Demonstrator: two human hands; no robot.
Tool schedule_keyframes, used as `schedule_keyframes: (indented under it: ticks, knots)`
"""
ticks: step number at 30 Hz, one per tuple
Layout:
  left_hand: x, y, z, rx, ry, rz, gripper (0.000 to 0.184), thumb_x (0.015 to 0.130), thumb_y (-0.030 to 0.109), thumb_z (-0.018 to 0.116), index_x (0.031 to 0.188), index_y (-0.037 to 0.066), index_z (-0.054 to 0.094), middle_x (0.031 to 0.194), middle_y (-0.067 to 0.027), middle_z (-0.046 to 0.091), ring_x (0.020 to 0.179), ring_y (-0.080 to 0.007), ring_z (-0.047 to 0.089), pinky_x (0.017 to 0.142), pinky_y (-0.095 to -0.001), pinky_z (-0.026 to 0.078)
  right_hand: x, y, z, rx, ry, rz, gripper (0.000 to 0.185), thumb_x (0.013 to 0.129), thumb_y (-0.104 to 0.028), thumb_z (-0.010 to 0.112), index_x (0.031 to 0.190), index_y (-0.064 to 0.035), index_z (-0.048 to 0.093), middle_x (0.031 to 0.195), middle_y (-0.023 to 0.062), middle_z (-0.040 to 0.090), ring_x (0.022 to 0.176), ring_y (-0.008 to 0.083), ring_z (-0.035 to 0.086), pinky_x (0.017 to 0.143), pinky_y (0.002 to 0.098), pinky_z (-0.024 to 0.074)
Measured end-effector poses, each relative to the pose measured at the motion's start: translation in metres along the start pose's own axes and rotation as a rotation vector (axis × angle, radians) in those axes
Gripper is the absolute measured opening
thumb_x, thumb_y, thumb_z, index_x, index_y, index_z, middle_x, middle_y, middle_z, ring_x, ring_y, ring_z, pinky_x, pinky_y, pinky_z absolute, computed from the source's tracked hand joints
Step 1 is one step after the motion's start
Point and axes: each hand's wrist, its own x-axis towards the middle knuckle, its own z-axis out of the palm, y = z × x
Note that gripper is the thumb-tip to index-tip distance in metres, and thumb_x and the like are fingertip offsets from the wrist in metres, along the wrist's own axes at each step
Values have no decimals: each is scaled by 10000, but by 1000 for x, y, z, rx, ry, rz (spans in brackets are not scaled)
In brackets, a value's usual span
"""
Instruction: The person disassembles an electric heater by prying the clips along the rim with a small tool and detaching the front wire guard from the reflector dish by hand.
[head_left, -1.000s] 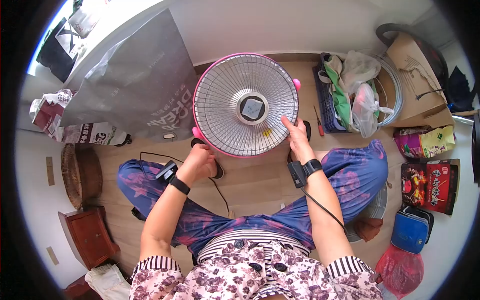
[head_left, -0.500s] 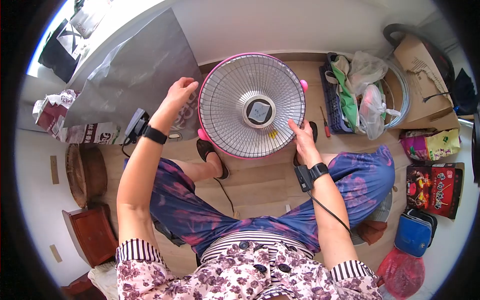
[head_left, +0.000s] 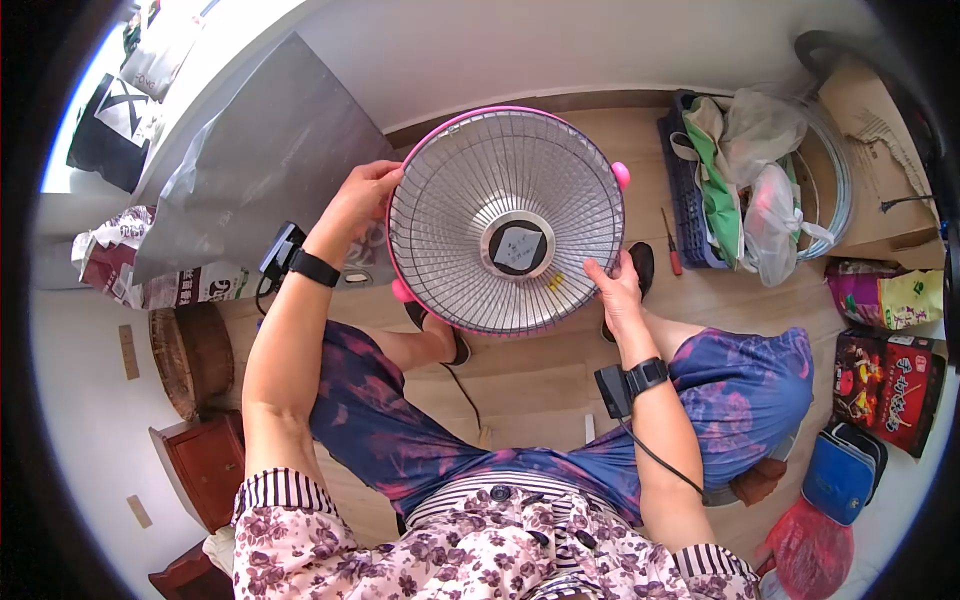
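Observation:
A round dish heater (head_left: 450, 200) with a pink rim, a wire grille and a silvery reflector faces up between my legs. At its centre is a dark disc with a pale label (head_left: 519, 247). My left hand (head_left: 362, 200) is closed on the upper left of the rim, thumb and fingers pinching the edge. At the lower right, my right hand (head_left: 618, 290) holds the rim, its thumb over the grille and its other fingers mostly hidden. Pink knobs (head_left: 621, 176) stick out at the sides. The heater's underside is hidden.
A large grey sheet (head_left: 260, 160) leans on the wall at left. A dark crate (head_left: 688, 190) with bags stands at right, and a red-handled screwdriver (head_left: 673, 258) lies beside it. Boxes and bags line the right wall; a wooden tub (head_left: 190, 360) is at left.
My left hand, held apart from the rim before, has moved right and closed on it. The heater appears slightly larger and nearer. My right hand stays at the lower right of the rim.

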Motion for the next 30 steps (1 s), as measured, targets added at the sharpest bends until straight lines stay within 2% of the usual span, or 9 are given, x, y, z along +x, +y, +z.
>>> schedule_keyframes:
  ticks: [3, 6, 9, 13, 19, 22, 25, 26, 30]
  knots:
    - [5, 14, 6, 79, 29, 51, 335, 953, 246, 538, 1171, -2, 596, 915, -42, 656, 729, -85, 575, 632, -233, 457, -2, -3, 1, -61, -19, -15, 700, 771, -172, 788, 1308, 25, 385, 1174, 104, 575, 1063, 186, 559, 941, 310, 423]
    - [17, 25, 11, 96, 30, 55, 340, 947, 249, 552, 1169, -3, 602, 921, -47, 661, 745, -85, 588, 635, -234, 465, 0, -1, 2, -11, 9, -3, 735, 762, -131, 789, 1336, 28, 360, 1203, 111, 559, 1087, 198, 549, 963, 318, 412]
    - [27, 31, 16, -10, 38, 38, 356, 934, 257, 578, 1157, -19, 606, 927, -59, 661, 759, -98, 601, 652, -248, 484, 3, -2, 1, 43, -13, 0, 869, 669, -179, 860, 1338, 29, 346, 1204, 127, 550, 1092, 211, 538, 965, 336, 417]
    - [31, 42, 28, -192, 23, -39, 342, 923, 226, 600, 1135, -43, 609, 935, -82, 660, 773, -127, 616, 680, -276, 510, 1, -5, 0, 25, -19, 31, 879, 671, -170, 857, 1352, 26, 337, 1211, 133, 544, 1104, 219, 530, 976, 341, 411]
    - [47, 34, 18, -208, -48, -76, 297, 940, 118, 558, 1168, -72, 570, 1010, -116, 652, 851, -159, 630, 761, -287, 529, 0, -4, 1, 61, -18, 24, 877, 664, -176, 862, 1347, 16, 346, 1223, 129, 529, 1116, 224, 516, 974, 345, 414]
    - [51, 27, 22, -46, 28, 56, 264, 933, 115, 559, 1128, -57, 607, 951, -110, 668, 851, -167, 631, 759, -306, 516, -1, -6, 2, 41, -11, 26, 877, 666, -180, 861, 1347, 13, 344, 1217, 126, 532, 1109, 223, 519, 971, 344, 415]
    - [45, 35, 31, 685, 202, 293, 229, 915, 114, 562, 1075, -30, 640, 875, -124, 681, 841, -196, 640, 758, -339, 497, 1, -4, 0, 61, -25, 44, 871, 669, -177, 859, 1344, 12, 342, 1217, 124, 532, 1105, 217, 520, 968, 343, 414]
    - [44, 32, 35, 708, 283, 360, 205, 891, 119, 572, 1031, -9, 652, 833, -163, 669, 831, -250, 645, 761, -364, 482, 1, -3, 0, 56, -25, 37, 867, 670, -177, 859, 1341, 11, 343, 1214, 121, 534, 1103, 214, 520, 968, 342, 413]
    - [41, 36, 42, 800, 298, 380, 191, 882, 104, 565, 1009, -15, 644, 868, -212, 651, 841, -331, 635, 761, -378, 481, 1, -2, 1, 53, -26, 11, 854, 674, -178, 857, 1333, 9, 348, 1203, 111, 541, 1095, 202, 523, 971, 339, 407]
